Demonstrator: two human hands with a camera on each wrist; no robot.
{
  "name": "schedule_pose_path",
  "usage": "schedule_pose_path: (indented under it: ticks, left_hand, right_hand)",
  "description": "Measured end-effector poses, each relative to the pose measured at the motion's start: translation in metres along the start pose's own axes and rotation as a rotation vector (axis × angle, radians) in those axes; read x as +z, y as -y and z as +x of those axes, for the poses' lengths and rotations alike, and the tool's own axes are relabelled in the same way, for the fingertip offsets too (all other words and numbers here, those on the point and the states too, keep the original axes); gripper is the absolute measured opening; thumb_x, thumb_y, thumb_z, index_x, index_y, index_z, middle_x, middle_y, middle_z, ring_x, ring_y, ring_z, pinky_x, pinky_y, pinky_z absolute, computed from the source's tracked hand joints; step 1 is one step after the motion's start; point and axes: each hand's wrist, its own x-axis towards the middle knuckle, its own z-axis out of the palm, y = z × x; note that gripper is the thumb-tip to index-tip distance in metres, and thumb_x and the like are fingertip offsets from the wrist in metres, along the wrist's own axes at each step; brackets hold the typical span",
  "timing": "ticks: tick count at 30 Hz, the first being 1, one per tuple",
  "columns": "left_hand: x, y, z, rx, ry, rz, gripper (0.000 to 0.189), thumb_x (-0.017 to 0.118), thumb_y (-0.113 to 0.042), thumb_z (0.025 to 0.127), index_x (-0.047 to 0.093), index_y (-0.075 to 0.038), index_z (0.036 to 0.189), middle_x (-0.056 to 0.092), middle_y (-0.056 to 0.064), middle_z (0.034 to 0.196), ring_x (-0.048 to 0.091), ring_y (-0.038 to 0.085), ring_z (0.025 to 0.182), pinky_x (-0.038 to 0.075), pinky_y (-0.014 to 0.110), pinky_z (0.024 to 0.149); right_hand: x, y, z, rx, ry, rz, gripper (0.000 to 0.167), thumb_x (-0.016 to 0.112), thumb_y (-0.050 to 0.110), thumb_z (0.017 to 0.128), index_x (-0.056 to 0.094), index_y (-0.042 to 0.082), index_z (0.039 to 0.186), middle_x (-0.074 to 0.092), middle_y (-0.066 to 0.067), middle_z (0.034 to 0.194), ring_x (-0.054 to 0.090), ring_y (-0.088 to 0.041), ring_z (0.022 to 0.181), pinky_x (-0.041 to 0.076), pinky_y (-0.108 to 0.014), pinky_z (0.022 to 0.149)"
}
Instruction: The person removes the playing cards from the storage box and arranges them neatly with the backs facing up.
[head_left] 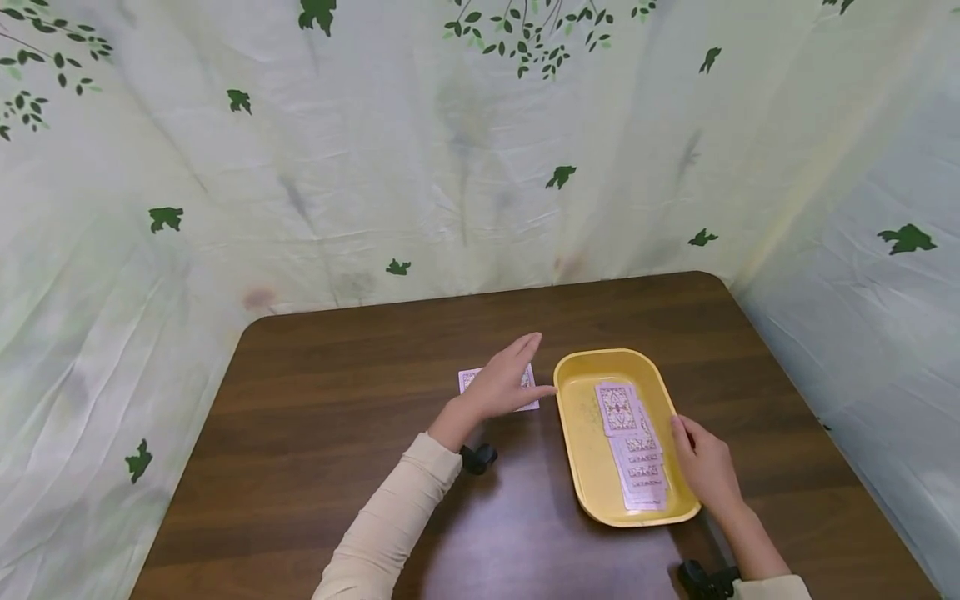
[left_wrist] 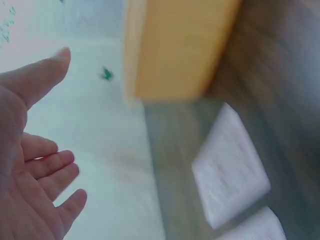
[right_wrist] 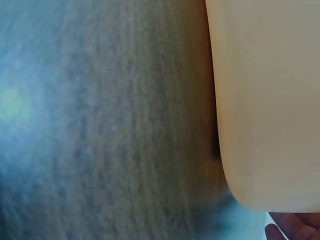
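Observation:
My left hand [head_left: 498,385] is stretched over the table with its fingers extended and the thumb spread apart. Beneath it lie purple-and-white patterned playing cards [head_left: 468,379], partly covered by the hand. The left wrist view shows two blurred cards [left_wrist: 232,170] on the table, apart from the open palm [left_wrist: 30,200]. To the right stands a yellow tray [head_left: 573,467] with several overlapping face-down playing cards [head_left: 633,450] inside. My right hand [head_left: 708,468] grips the tray's right rim, thumb on top. In the right wrist view, its fingers [right_wrist: 300,227] show only at the bottom corner, beside the tray.
The brown wooden table [head_left: 315,467] ends at a pale curtain [head_left: 420,167] with green leaf prints, which also runs along both sides. Dark wrist devices [head_left: 478,458] sit at both wrists.

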Motion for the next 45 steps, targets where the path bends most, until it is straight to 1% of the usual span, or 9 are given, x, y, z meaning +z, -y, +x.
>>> schedule_pose_path:
  ticks: [5, 7, 10, 15, 18, 22, 30, 35, 45]
  left_hand:
    - [0.002, -0.03, 0.023, 0.099, 0.102, 0.078, 0.088, 0.058, -0.054, 0.083, 0.024, 0.001, 0.143, 0.027, 0.013, 0.146, 0.024, 0.021, 0.134, 0.02, 0.028, 0.106]
    - [0.007, -0.038, 0.032, 0.136, 0.146, 0.115, 0.085, 0.059, -0.052, 0.083, 0.027, 0.0, 0.143, 0.03, 0.013, 0.145, 0.026, 0.021, 0.133, 0.021, 0.029, 0.106]
    - [0.021, -0.049, 0.044, 0.161, 0.214, 0.189, 0.081, 0.06, -0.051, 0.083, 0.031, -0.002, 0.141, 0.036, 0.012, 0.142, 0.031, 0.02, 0.13, 0.024, 0.028, 0.105]
    - [0.056, -0.063, 0.054, 0.141, 0.323, 0.326, 0.081, 0.063, -0.053, 0.08, 0.037, -0.003, 0.139, 0.041, 0.013, 0.136, 0.037, 0.021, 0.125, 0.028, 0.028, 0.102]
    - [0.074, -0.067, 0.055, 0.094, 0.354, 0.365, 0.082, 0.064, -0.055, 0.077, 0.04, -0.004, 0.137, 0.045, 0.012, 0.131, 0.041, 0.021, 0.121, 0.033, 0.029, 0.098]
    - [0.087, -0.071, 0.059, 0.039, 0.341, 0.374, 0.078, 0.063, -0.056, 0.078, 0.043, -0.005, 0.134, 0.046, 0.012, 0.127, 0.042, 0.02, 0.116, 0.037, 0.029, 0.094]
    - [0.096, -0.079, 0.068, -0.007, 0.293, 0.375, 0.07, 0.061, -0.057, 0.078, 0.046, -0.011, 0.129, 0.049, 0.006, 0.117, 0.045, 0.017, 0.107, 0.04, 0.031, 0.088]
    - [0.102, -0.079, 0.067, -0.005, 0.296, 0.401, 0.075, 0.061, -0.061, 0.076, 0.044, -0.014, 0.132, 0.049, 0.004, 0.117, 0.046, 0.016, 0.107, 0.041, 0.03, 0.084]
    - [0.106, -0.076, 0.067, -0.001, 0.281, 0.412, 0.08, 0.06, -0.067, 0.071, 0.044, -0.017, 0.131, 0.048, 0.002, 0.117, 0.047, 0.016, 0.104, 0.039, 0.031, 0.084]
  right_hand:
    - [0.002, 0.001, 0.0, -0.013, -0.014, 0.007, 0.046, 0.038, 0.029, 0.099, 0.055, -0.009, 0.118, 0.06, -0.027, 0.103, 0.057, -0.031, 0.081, 0.046, -0.048, 0.071]
    - [0.002, 0.0, 0.0, -0.013, -0.013, 0.009, 0.046, 0.038, 0.029, 0.099, 0.055, -0.009, 0.118, 0.06, -0.028, 0.103, 0.057, -0.032, 0.08, 0.046, -0.048, 0.07]
    - [0.002, 0.0, 0.0, -0.01, -0.015, 0.011, 0.046, 0.038, 0.029, 0.099, 0.055, -0.009, 0.118, 0.06, -0.027, 0.102, 0.057, -0.031, 0.079, 0.047, -0.047, 0.069]
    - [0.002, 0.0, 0.0, -0.012, -0.017, 0.008, 0.047, 0.038, 0.03, 0.099, 0.055, -0.009, 0.118, 0.06, -0.027, 0.101, 0.056, -0.029, 0.076, 0.047, -0.045, 0.067]
    - [0.003, -0.001, 0.001, -0.018, -0.026, 0.006, 0.046, 0.038, 0.03, 0.099, 0.056, -0.008, 0.117, 0.061, -0.026, 0.099, 0.056, -0.029, 0.075, 0.047, -0.045, 0.066]
    - [0.003, -0.002, 0.002, -0.021, -0.034, 0.011, 0.045, 0.038, 0.03, 0.099, 0.057, -0.008, 0.116, 0.061, -0.026, 0.099, 0.056, -0.029, 0.076, 0.046, -0.046, 0.068]
    - [0.0, -0.001, 0.0, 0.003, -0.013, 0.009, 0.048, 0.037, 0.03, 0.099, 0.054, -0.01, 0.119, 0.059, -0.028, 0.105, 0.056, -0.034, 0.082, 0.045, -0.05, 0.074]
    - [-0.001, 0.001, -0.001, 0.042, 0.022, 0.012, 0.051, 0.035, 0.033, 0.1, 0.052, -0.01, 0.122, 0.056, -0.03, 0.111, 0.055, -0.036, 0.088, 0.043, -0.051, 0.078]
    - [0.001, 0.001, 0.0, 0.065, 0.029, 0.003, 0.051, 0.035, 0.034, 0.099, 0.052, -0.008, 0.123, 0.058, -0.027, 0.108, 0.054, -0.03, 0.08, 0.046, -0.047, 0.074]
